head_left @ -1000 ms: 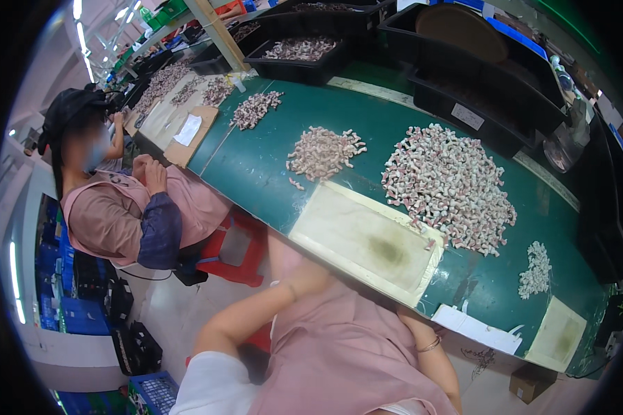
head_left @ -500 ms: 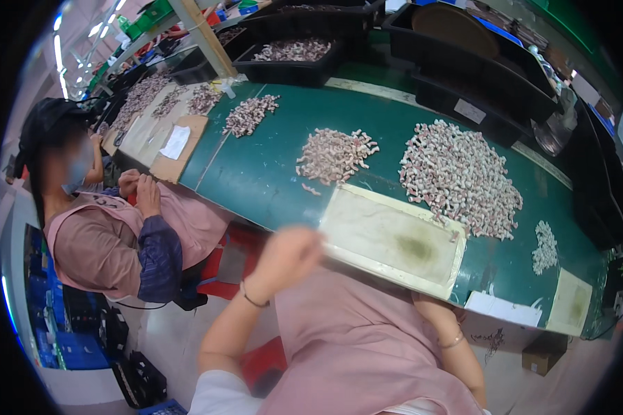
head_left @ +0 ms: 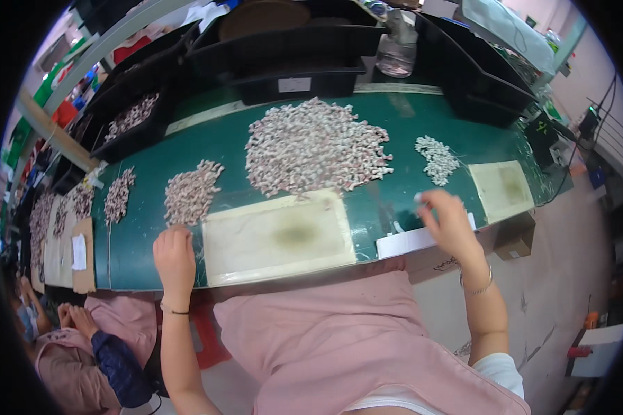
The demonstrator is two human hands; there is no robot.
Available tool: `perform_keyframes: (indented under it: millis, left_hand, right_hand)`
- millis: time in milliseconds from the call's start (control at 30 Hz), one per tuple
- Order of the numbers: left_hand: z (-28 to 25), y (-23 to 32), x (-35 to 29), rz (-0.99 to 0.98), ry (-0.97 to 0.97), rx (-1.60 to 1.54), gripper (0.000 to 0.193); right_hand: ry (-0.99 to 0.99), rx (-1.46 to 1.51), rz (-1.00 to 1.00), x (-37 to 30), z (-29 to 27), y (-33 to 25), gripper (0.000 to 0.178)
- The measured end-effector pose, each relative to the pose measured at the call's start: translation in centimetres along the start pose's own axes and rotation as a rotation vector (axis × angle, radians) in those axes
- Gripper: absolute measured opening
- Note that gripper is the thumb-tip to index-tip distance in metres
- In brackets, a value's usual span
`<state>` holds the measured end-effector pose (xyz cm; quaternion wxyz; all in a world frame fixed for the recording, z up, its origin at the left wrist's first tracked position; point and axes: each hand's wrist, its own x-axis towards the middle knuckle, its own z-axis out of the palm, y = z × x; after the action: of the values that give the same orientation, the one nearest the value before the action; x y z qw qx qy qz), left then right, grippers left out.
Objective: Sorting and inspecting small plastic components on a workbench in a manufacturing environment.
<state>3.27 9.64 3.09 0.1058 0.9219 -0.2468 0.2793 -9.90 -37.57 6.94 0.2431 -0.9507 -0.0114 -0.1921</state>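
We wear a dusty-pink apron (head_left: 325, 332), its cloth gathered in soft folds, with a seam curving along its right side. At the apron's lower edge we show white cloth (head_left: 394, 400), and just right of the apron a short white sleeve (head_left: 502, 373). Left of the apron, a thin dark band (head_left: 176, 311) rings our left wrist; above its right side, a silvery metal bracelet (head_left: 480, 286) circles our right wrist.

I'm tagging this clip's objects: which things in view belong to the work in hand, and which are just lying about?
Likely in use:
- left hand, beside the pinkish pile
- right hand, small white piece apparently at its fingertips
- large central pile
- small white pile
- larger pale board

Seemingly just lying about:
- clear jar
- brown cardboard box
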Motion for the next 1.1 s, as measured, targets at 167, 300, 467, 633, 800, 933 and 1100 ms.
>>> perform_keyframes:
  millis: [167, 300, 467, 633, 800, 933, 1100]
  left_hand:
    - [0.5, 6.8, 2.0, -0.286, 0.009, -0.549, 0.014]
    - [1.9, 11.6, 2.0, -0.424, -0.120, -0.942, 0.022]
    - [4.3, 14.8, 2.1, -0.574, -0.172, -1.300, 0.019]
    - [5.6, 15.8, 2.5, -0.447, -0.249, -1.201, 0.021]
    - [6.4, 17.6, 1.7, -0.345, -0.155, -1.091, 0.016]
    - [6.0, 17.8, 1.9, -0.329, -0.105, -1.065, 0.015]
    - [5.6, 18.0, 2.2, -0.283, -0.091, -1.022, 0.016]
  right_hand:
    - [0.197, -0.231, -0.008, 3.0, 1.3, 7.1, 0.012]
    - [0.193, -0.535, -0.048, 4.3, 3.1, 8.2, 0.013]
    - [0.178, -0.646, -0.090, 4.2, 3.7, 8.0, 0.009]
    - [0.210, -0.516, -0.042, 4.3, 4.2, 9.3, 0.008]
    - [0.175, -0.312, 0.030, 5.1, 3.3, 10.6, 0.008]
    - [0.156, -0.300, 0.061, 5.0, 2.8, 10.9, 0.013]
    - [0.212, -0.358, -0.108, 4.0, 4.0, 8.0, 0.016]
